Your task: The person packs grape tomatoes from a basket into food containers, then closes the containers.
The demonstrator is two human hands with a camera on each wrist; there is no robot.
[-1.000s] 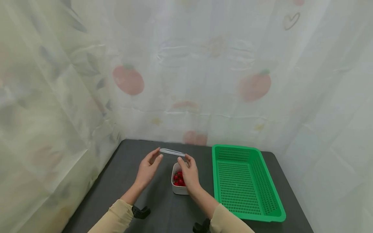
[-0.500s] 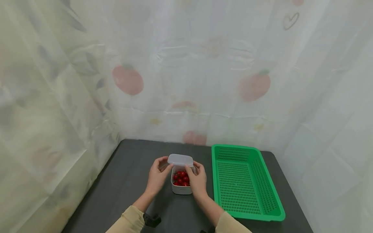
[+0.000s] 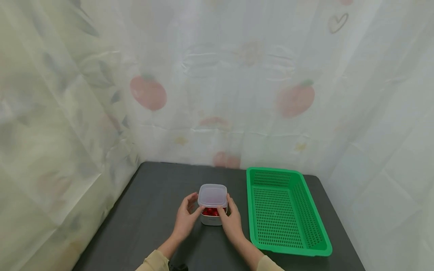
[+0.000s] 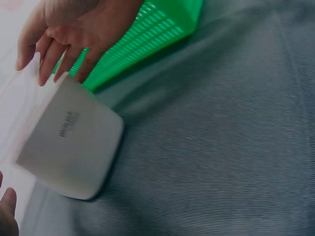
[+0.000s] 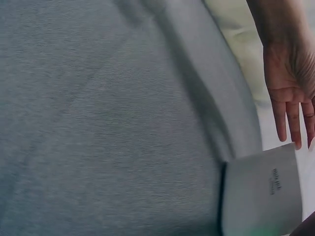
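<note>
A small white box [image 3: 211,221] stands on the dark table, with round red cherry tomatoes [image 3: 211,212] inside, showing at its near side. Over it is a translucent lid [image 3: 212,195], tilted, its near edge raised above the rim. My left hand [image 3: 184,218] pinches the lid's near left corner, thumb in front and fingers along the side. At the near right corner my right hand [image 3: 232,222] pinches it the same way. The left wrist view shows the box wall [image 4: 74,137] with small print, and the right hand's fingers [image 4: 49,56] at the lid edge.
To the right lies a large green perforated basket [image 3: 278,214] with nothing in it. The dark tabletop [image 3: 149,210] stretches left and in front of the box. A patterned plastic curtain [image 3: 217,94] hangs behind and at both sides.
Both hands have brought the lid from above and behind the box, down and towards me, turning it flatter over the tomatoes. Box and basket have stayed put.
</note>
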